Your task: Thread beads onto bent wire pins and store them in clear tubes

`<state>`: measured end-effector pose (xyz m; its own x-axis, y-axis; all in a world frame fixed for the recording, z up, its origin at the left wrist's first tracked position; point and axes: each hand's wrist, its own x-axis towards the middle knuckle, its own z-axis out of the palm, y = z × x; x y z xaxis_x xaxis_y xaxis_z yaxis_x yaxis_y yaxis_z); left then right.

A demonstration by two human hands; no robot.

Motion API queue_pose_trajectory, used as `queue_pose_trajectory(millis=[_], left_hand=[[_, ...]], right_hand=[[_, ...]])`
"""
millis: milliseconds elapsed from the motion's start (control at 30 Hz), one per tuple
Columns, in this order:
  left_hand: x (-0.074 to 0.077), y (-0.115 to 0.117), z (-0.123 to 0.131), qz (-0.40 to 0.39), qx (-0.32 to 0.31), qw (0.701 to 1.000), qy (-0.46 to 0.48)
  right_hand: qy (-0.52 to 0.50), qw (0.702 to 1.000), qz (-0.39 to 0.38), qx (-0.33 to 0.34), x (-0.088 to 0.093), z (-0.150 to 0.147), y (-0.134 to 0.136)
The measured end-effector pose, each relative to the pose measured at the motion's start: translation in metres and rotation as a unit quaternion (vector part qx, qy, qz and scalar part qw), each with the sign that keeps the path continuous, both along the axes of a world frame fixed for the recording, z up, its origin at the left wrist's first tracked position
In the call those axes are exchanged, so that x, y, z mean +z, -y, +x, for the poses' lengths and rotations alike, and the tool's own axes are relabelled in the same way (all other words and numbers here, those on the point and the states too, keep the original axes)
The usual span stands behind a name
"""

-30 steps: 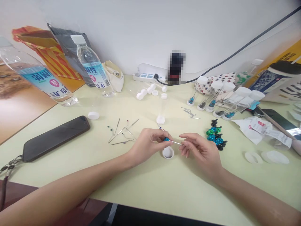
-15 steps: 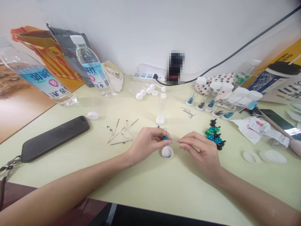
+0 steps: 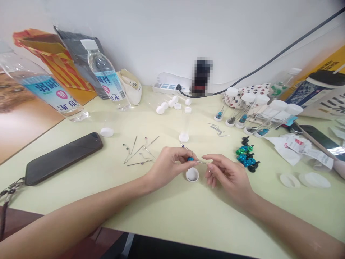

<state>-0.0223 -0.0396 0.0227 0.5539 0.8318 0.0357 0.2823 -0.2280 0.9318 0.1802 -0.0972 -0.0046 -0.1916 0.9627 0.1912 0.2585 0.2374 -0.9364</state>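
Observation:
Pinched in my left hand point(image 3: 172, 163) is a small blue part point(image 3: 190, 159) with a thin metal rod point(image 3: 201, 162) reaching to the right. My right hand point(image 3: 229, 176) has its thumb at the rod's right end, the forefinger raised and the other fingers curled; whether it grips the rod is hard to tell. Just below the fingertips sits a small white cap point(image 3: 192, 174) with tiny dark bits inside. Several thin metal rods point(image 3: 134, 154) lie left of my left hand. Blue, green and black parts point(image 3: 246, 154) are heaped right of my right hand.
A clear tube point(image 3: 184, 135) stands behind my hands. Capped tubes point(image 3: 244, 115) and bent keys point(image 3: 215, 128) are at the back right. A phone point(image 3: 63, 158) and water bottles point(image 3: 107, 81) occupy the left; papers point(image 3: 299, 147) lie right.
My right forefinger has lifted away from the rod, and the other fingers have shifted beneath it. My left hand keeps its pinch on the blue part.

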Motion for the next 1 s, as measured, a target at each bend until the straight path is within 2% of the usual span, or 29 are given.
queue_pose_trajectory(millis=[200, 400, 533, 700, 833, 1000], left_hand=[[0.0004, -0.003, -0.0009, -0.026, 0.016, 1.0, 0.007], [0.0011, -0.0017, 0.0005, -0.052, 0.012, 0.998, 0.018], [0.0001, -0.0032, 0.0009, -0.081, 0.012, 0.995, 0.058], [-0.001, -0.0071, -0.0001, -0.1, 0.015, 0.993, 0.062], [-0.0022, -0.0059, 0.0006, -0.101, 0.007, 0.993, 0.058], [-0.0022, -0.0014, 0.0017, -0.069, -0.001, 0.997, 0.023]], right_hand=[[0.104, 0.985, 0.129, -0.044, 0.002, 0.0007, -0.0054], [0.138, 0.964, 0.229, -0.004, 0.0027, -0.0001, -0.0058], [0.164, 0.95, 0.264, 0.001, 0.0014, -0.0007, -0.0043], [0.207, 0.93, 0.301, -0.034, 0.0004, 0.0008, -0.0062], [0.178, 0.938, 0.297, -0.019, -0.0012, 0.0032, -0.0073], [0.131, 0.972, 0.193, -0.036, -0.0032, 0.0027, -0.0058]])
